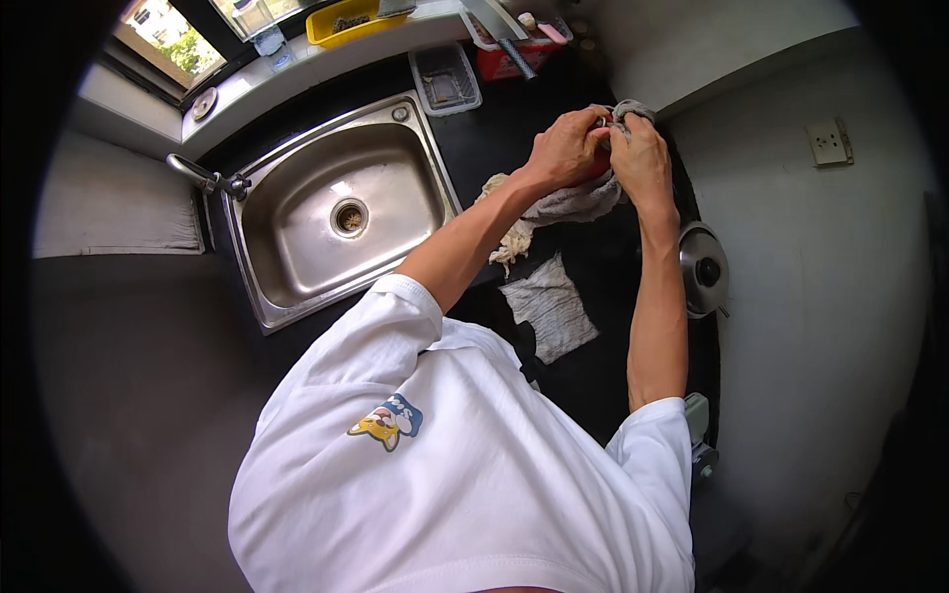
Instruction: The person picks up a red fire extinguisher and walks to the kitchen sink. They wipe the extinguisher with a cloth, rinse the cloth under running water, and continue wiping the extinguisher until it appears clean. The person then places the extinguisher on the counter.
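At the far right corner of the black countertop (493, 133), my left hand (567, 144) and my right hand (641, 159) work close together. The right fingers pinch a bunched end of a grey cloth (574, 204). The left fingers are closed on a red object (595, 167) wrapped partly by that cloth; a small shiny metal piece shows by the fingertips. Most of the red object is hidden by the hands, so its kind is unclear. Below my left wrist a crumpled cream cloth (513, 243) lies on the counter. Nearer me a white crinkled cloth (552, 307) is spread flat.
A stainless steel sink (296, 259) with a faucet (211, 178) is at left. Behind stand a clear plastic tray (445, 78) and a red container (511, 63) with a cleaver (497, 26) on top. A lidded metal pot (697, 285) sits along the right wall.
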`<state>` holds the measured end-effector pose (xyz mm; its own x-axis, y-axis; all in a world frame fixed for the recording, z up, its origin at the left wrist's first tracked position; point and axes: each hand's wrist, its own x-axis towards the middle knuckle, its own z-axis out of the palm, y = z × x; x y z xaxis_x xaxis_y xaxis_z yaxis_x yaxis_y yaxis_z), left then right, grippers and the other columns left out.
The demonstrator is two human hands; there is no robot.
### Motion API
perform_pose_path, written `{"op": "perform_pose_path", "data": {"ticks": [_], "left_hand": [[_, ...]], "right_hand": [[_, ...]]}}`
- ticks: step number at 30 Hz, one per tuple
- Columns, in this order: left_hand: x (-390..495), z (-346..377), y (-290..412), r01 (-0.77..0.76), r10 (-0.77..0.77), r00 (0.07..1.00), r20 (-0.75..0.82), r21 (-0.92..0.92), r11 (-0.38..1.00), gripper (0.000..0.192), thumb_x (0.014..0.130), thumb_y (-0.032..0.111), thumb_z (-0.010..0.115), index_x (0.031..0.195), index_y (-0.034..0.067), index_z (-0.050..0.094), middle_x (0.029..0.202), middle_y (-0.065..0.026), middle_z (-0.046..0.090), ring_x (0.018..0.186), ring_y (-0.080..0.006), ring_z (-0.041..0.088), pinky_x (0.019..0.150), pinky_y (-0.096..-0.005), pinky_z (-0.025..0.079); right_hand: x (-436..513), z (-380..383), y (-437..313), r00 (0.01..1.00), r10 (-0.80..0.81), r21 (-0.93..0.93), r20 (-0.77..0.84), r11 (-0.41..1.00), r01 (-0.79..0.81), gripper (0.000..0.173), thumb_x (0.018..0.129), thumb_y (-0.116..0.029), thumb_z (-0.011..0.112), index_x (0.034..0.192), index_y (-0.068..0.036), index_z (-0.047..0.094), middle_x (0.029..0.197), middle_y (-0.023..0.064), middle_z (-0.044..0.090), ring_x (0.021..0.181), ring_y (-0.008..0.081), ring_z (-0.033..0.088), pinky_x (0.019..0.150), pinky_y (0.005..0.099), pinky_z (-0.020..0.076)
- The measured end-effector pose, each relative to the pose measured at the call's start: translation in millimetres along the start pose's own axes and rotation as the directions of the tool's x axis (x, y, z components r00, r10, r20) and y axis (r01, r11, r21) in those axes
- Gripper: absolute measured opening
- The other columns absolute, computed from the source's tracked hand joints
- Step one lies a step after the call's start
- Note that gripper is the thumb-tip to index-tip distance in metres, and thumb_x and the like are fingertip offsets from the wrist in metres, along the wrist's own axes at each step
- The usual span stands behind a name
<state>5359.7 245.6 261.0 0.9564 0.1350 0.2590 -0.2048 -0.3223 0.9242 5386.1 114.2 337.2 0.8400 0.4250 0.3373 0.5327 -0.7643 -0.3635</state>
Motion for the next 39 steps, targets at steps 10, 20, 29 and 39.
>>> {"op": "perform_pose_path", "data": {"ticks": [10,20,29,39], "left_hand": [[3.7,-0.8,-5.0,0.003,-0.001,0.999,0.032,-0.048,0.999,0.038,0.105,0.029,0.054,0.137,0.01,0.062,0.121,-0.0176,0.071,0.113,-0.0368,0.068,0.094,-0.0438,0.052],[1.3,-3.4,6.2,0.003,-0.003,1.0,0.003,-0.031,1.0,0.041,0.104,0.029,0.054,0.141,0.012,0.06,0.124,-0.0202,0.07,0.117,-0.0401,0.065,0.097,-0.0469,0.052],[5.9,1.5,-2.3,0.008,-0.007,0.998,0.067,-0.016,1.0,0.04,0.106,0.037,0.055,0.138,0.013,0.061,0.12,-0.0186,0.072,0.112,-0.0397,0.068,0.091,-0.043,0.053],[14.2,6.7,-24.3,-0.043,0.041,0.995,0.091,0.023,0.999,0.038,0.107,0.037,0.052,0.134,0.012,0.062,0.116,-0.0186,0.072,0.111,-0.0408,0.067,0.09,-0.0472,0.052]], "right_hand": [[-48.1,-9.2,-17.4,0.969,-0.167,0.06,-0.18,0.982,0.18,0.027,0.098,-0.01,0.064,0.12,0.005,0.066,0.128,0.024,0.064,0.115,0.0431,0.062,0.097,0.0467,0.052],[-20.1,18.4,0.5,0.961,-0.058,0.166,-0.27,0.98,0.106,0.024,0.098,-0.011,0.068,0.117,0.003,0.068,0.124,0.0221,0.067,0.11,0.0398,0.067,0.088,0.0436,0.0572],[-106.2,33.8,-10.3,0.815,0.333,0.535,-0.475,0.844,-0.033,0.028,0.103,-0.011,0.065,0.127,0.002,0.068,0.126,0.0147,0.071,0.114,0.0265,0.069,0.092,0.0365,0.0581],[-61.8,-25.4,20.1,0.901,0.427,0.935,-0.07,-0.288,0.209,0.046,0.104,-0.035,0.065,0.13,0.002,0.062,0.126,0.0118,0.068,0.114,0.023,0.065,0.102,0.0361,0.0516]]}}
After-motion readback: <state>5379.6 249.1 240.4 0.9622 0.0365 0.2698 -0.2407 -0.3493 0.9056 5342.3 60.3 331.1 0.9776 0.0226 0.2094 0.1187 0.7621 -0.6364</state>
